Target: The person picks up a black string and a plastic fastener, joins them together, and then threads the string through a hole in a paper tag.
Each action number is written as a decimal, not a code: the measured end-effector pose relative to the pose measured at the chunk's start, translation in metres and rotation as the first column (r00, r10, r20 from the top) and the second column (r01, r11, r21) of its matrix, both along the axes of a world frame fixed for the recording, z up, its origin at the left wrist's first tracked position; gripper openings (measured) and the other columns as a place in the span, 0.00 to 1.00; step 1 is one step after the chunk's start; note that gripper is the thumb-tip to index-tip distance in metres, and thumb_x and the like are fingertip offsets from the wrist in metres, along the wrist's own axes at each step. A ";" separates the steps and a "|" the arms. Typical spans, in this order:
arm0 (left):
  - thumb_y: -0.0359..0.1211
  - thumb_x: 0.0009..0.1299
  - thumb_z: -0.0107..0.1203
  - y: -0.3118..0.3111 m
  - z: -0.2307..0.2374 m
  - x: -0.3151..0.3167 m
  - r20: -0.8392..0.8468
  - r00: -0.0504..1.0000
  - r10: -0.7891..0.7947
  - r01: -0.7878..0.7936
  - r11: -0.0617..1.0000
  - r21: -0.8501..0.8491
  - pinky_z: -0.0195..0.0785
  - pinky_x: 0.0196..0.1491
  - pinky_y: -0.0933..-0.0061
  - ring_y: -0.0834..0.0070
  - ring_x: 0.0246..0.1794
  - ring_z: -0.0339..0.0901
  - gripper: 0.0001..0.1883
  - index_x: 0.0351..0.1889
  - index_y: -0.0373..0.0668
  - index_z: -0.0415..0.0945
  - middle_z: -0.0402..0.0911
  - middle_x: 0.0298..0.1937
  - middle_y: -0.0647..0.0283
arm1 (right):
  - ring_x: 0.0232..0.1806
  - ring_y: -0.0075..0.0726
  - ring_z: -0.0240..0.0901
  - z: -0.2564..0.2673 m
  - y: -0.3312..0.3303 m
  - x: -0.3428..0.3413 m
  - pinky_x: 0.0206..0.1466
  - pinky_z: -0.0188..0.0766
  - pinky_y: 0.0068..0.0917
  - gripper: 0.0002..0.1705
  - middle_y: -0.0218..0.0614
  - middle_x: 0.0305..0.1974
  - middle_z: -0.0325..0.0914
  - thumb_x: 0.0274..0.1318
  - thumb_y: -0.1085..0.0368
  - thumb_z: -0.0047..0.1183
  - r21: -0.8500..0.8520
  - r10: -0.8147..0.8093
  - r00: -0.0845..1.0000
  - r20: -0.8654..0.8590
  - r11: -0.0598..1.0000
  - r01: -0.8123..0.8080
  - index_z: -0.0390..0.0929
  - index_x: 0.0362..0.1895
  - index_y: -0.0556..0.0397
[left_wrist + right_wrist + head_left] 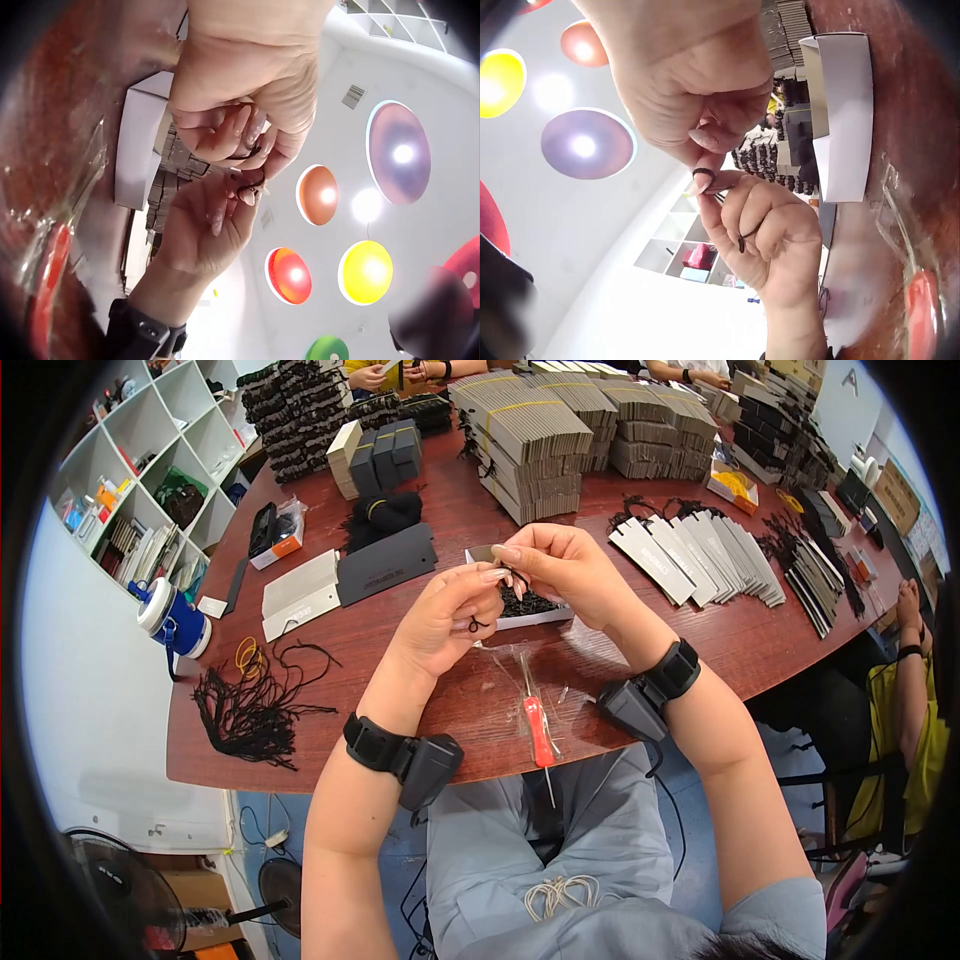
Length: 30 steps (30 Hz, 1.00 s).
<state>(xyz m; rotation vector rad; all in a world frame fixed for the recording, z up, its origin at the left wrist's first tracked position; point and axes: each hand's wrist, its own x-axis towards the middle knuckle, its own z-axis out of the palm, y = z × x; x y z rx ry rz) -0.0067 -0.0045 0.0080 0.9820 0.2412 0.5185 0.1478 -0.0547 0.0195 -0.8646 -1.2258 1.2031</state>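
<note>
Dark-red tabletop (470, 730), cluttered. Left hand (445, 622), right hand (565, 565) both pinch thin black cord (742, 242) — fingertip hold only; a slip could lose it in the white box (536, 618) nearby.

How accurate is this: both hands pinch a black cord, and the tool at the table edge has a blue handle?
One slip: the tool's handle is red, not blue, as the head view shows. The left hand and right hand do pinch a black cord.
</note>
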 end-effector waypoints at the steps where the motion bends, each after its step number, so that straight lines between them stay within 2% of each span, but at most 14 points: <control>1: 0.31 0.64 0.41 0.001 0.000 -0.001 -0.002 1.000 -0.002 0.002 1.000 0.000 0.39 0.14 0.91 0.93 0.10 0.45 0.09 0.32 0.33 0.67 0.50 0.11 0.79 | 0.14 0.09 0.55 0.001 -0.001 -0.001 0.14 0.47 0.08 0.10 0.24 0.18 0.69 0.48 0.61 0.51 0.000 -0.002 1.000 -0.002 1.000 0.002 0.73 0.28 0.55; 4: 0.32 0.64 0.42 0.001 -0.002 0.000 0.030 0.998 -0.052 0.052 0.999 0.004 0.39 0.14 0.91 0.93 0.11 0.45 0.10 0.33 0.33 0.67 0.50 0.12 0.79 | 0.15 0.09 0.56 0.005 -0.004 0.000 0.15 0.48 0.07 0.09 0.24 0.18 0.69 0.48 0.62 0.51 0.010 -0.007 1.000 -0.009 1.000 0.007 0.73 0.28 0.55; 13: 0.34 0.64 0.45 0.006 -0.004 -0.001 -0.014 0.999 0.030 -0.030 1.000 0.002 0.39 0.14 0.92 0.93 0.11 0.46 0.11 0.35 0.33 0.67 0.50 0.12 0.79 | 0.19 0.10 0.61 0.004 -0.004 -0.001 0.19 0.54 0.08 0.09 0.25 0.19 0.71 0.46 0.64 0.52 0.079 -0.101 0.995 0.023 0.992 0.099 0.75 0.28 0.57; 17: 0.33 0.64 0.45 0.005 -0.002 -0.002 0.042 0.999 -0.008 0.009 0.999 -0.045 0.39 0.15 0.90 0.92 0.12 0.46 0.09 0.34 0.36 0.68 0.51 0.12 0.79 | 0.21 0.11 0.62 0.005 -0.004 0.002 0.21 0.56 0.10 0.07 0.25 0.20 0.71 0.45 0.67 0.53 0.168 -0.120 0.984 0.130 0.981 0.097 0.77 0.29 0.57; 18: 0.33 0.63 0.46 0.004 -0.002 -0.002 0.073 0.997 -0.017 0.021 0.998 -0.057 0.40 0.16 0.89 0.91 0.13 0.47 0.07 0.33 0.39 0.69 0.52 0.13 0.79 | 0.21 0.11 0.62 0.005 -0.004 0.003 0.21 0.55 0.10 0.06 0.25 0.20 0.71 0.45 0.68 0.53 0.216 -0.122 0.980 0.155 0.973 0.087 0.77 0.29 0.57; 19: 0.33 0.63 0.46 0.004 -0.001 -0.003 0.074 0.997 -0.006 0.010 0.998 -0.057 0.40 0.16 0.89 0.91 0.13 0.47 0.07 0.33 0.39 0.69 0.52 0.13 0.79 | 0.21 0.11 0.62 0.005 -0.004 0.004 0.21 0.55 0.10 0.06 0.25 0.20 0.71 0.45 0.68 0.53 0.216 -0.110 0.982 0.156 0.974 0.075 0.77 0.29 0.57; 21: 0.33 0.63 0.46 0.002 -0.001 -0.004 0.125 0.992 -0.017 0.020 1.000 -0.021 0.40 0.16 0.88 0.90 0.13 0.47 0.08 0.34 0.39 0.69 0.52 0.13 0.78 | 0.21 0.11 0.60 0.005 -0.003 0.006 0.20 0.53 0.10 0.06 0.26 0.23 0.72 0.44 0.69 0.53 0.348 -0.108 0.975 0.194 0.937 0.035 0.77 0.28 0.58; 23: 0.33 0.63 0.46 0.003 -0.004 -0.004 0.132 0.991 -0.008 0.011 1.000 -0.021 0.40 0.16 0.87 0.89 0.13 0.47 0.08 0.35 0.39 0.69 0.52 0.13 0.78 | 0.20 0.12 0.59 0.002 -0.001 0.008 0.19 0.52 0.11 0.05 0.27 0.24 0.71 0.44 0.71 0.53 0.408 -0.064 0.973 0.220 0.912 -0.032 0.77 0.28 0.59; 26: 0.34 0.62 0.48 0.002 -0.001 -0.006 0.144 0.982 -0.119 0.120 0.993 0.003 0.40 0.17 0.86 0.89 0.13 0.48 0.08 0.32 0.39 0.71 0.54 0.13 0.77 | 0.19 0.13 0.59 0.003 -0.003 0.009 0.19 0.51 0.11 0.05 0.28 0.24 0.71 0.42 0.72 0.53 0.414 -0.013 0.969 0.246 0.906 -0.093 0.77 0.27 0.58; 30: 0.33 0.60 0.51 0.002 -0.004 -0.007 0.134 0.977 -0.169 0.169 0.986 0.010 0.41 0.17 0.85 0.87 0.14 0.49 0.07 0.30 0.38 0.72 0.58 0.14 0.75 | 0.20 0.14 0.59 0.003 -0.003 0.012 0.20 0.53 0.12 0.04 0.28 0.23 0.70 0.41 0.72 0.54 0.396 0.099 0.963 0.250 0.897 -0.195 0.77 0.26 0.57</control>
